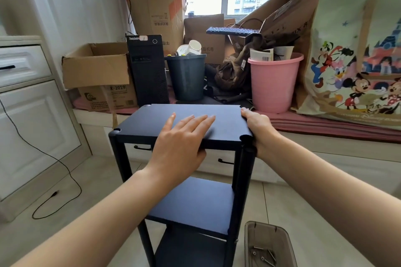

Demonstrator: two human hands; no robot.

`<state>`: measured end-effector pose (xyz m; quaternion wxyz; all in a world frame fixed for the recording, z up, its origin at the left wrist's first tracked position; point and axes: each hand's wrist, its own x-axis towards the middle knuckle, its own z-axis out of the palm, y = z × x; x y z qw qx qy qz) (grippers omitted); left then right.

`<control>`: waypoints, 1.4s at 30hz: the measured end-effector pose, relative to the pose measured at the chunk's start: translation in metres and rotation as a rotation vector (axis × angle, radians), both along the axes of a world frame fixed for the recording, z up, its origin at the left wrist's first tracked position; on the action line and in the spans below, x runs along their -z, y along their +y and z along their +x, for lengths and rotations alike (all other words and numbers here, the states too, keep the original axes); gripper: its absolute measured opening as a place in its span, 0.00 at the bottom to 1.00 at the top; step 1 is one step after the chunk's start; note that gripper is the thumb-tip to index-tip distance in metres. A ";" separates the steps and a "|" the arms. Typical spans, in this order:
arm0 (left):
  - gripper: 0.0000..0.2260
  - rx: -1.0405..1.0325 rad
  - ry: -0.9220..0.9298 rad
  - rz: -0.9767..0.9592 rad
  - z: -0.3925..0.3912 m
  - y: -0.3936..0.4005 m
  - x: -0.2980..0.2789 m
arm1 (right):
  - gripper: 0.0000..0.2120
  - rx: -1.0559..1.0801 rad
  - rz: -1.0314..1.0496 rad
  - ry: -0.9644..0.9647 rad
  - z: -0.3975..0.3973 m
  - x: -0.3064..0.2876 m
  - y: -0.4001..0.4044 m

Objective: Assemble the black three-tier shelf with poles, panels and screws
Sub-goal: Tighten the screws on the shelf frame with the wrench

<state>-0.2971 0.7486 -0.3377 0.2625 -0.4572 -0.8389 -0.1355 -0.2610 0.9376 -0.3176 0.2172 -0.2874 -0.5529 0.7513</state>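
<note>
The black three-tier shelf stands upright on the tiled floor, directly in front of the window bench. All positions below are given relative to this shelf.

Top panel: seated on the poles, lying level. Middle panel and bottom panel sit below it, both in place.

Left hand: laid flat on the near centre of the top panel, fingers straight and spread, gripping nothing. Judged purpose: to press the panel down and keep it from lifting or sliding while the corner is dealt with.

Right hand: wrapped over the right edge of the top panel at its near right corner, thumb on top, fingers curled under out of view. It grips the panel edge just above the near right pole. Judged purpose: to seat or align that corner on the pole head, which shows in the corner notch.

Near left pole: its cap shows in the panel notch, apparently seated.

Tray: on the floor just right of the shelf base, holding a few loose screws. Their presence suggests fixings remain to be driven; which joints lack them cannot be told.

Assessment: assembly is near completion, with the top tier being settled
</note>
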 end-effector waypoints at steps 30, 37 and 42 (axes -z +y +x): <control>0.29 0.162 0.267 0.104 0.011 0.003 0.003 | 0.07 -0.076 0.723 0.050 -0.005 0.068 0.033; 0.32 0.126 0.249 0.093 0.011 0.004 0.005 | 0.07 -0.111 0.701 0.092 0.000 0.072 0.037; 0.31 0.133 0.251 0.086 0.008 0.005 0.006 | 0.08 -0.128 0.677 0.083 0.001 0.073 0.038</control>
